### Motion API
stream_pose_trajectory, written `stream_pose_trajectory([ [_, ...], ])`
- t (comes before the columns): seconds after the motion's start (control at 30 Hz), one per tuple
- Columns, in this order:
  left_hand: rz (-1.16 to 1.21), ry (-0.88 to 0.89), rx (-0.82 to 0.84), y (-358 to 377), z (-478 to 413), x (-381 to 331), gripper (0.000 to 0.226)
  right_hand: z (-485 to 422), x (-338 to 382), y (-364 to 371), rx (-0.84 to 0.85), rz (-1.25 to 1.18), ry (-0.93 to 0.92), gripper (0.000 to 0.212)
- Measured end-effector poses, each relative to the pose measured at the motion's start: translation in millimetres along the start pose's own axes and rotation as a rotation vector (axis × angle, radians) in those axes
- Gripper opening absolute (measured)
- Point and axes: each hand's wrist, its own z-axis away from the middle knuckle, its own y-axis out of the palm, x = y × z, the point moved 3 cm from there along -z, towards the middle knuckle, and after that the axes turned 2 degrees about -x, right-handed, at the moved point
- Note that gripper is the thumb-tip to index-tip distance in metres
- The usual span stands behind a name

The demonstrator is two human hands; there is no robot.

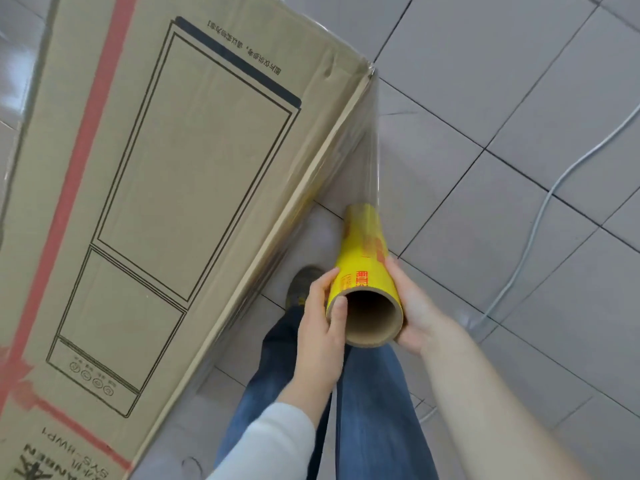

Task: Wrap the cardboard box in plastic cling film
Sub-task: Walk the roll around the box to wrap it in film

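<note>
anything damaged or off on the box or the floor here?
The cardboard box is creased and dented near its far corner, and red tape patches its left side. A white cable trails loose on the tiled floor.

Floor (502, 81): pale grey square tiles, dark grout lines. Tall cardboard box (166, 202) stands on it, left. White cable (540, 216) lies across tiles, right. Grey shoe (303, 284) planted just beside box base.
</note>
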Motion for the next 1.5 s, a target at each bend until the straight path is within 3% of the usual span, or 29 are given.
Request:
stream_pose_trajectory([
  [0.13,-0.031,-0.159,0.082,1,21,12,0.029,1,10,-1,-0.092,0.308,-0.036,0.053],
  [0.23,-0.125,-0.146,0.173,-11,4,13,0.028,-1,12,2,-0.162,0.447,-0.001,0.052],
  [0.37,-0.240,0.025,0.339,-21,-26,-2,0.048,-3,4,13,-0.189,0.431,0.013,0.050],
  [0.43,-0.303,0.042,0.399,-24,-35,0,0.049,-4,-2,8,-0.175,0.303,0.031,0.053],
  [0.53,-0.292,0.064,0.347,-31,-33,11,0.048,2,-24,3,-0.119,0.032,0.016,0.052],
  [0.63,-0.175,0.029,0.246,-37,-12,27,0.052,-1,-52,11,-0.058,-0.085,-0.014,0.056],
  [0.8,-0.056,-0.116,0.012,-48,35,60,0.040,-14,-66,37,-0.098,0.211,-0.051,0.052],
  [0.93,-0.095,-0.148,0.079,-54,34,70,0.035,-29,-62,41,-0.179,0.506,-0.128,0.056],
  [1.03,-0.122,-0.016,0.175,-64,13,58,0.059,-27,-63,43,-0.201,0.533,-0.094,0.057],
  [1.1,-0.191,0.074,0.318,-66,2,47,0.063,-25,-65,45,-0.170,0.485,-0.090,0.057],
  [1.17,-0.303,0.110,0.393,-69,-5,43,0.050,-20,-72,45,-0.155,0.336,-0.083,0.057],
  [1.37,-0.284,0.119,0.220,-82,11,66,0.038,-15,-126,47,-0.001,-0.236,-0.016,0.057],
  [1.5,-0.225,0.022,0.137,-100,38,96,0.038,-25,-155,68,-0.057,-0.251,0.037,0.063],
])
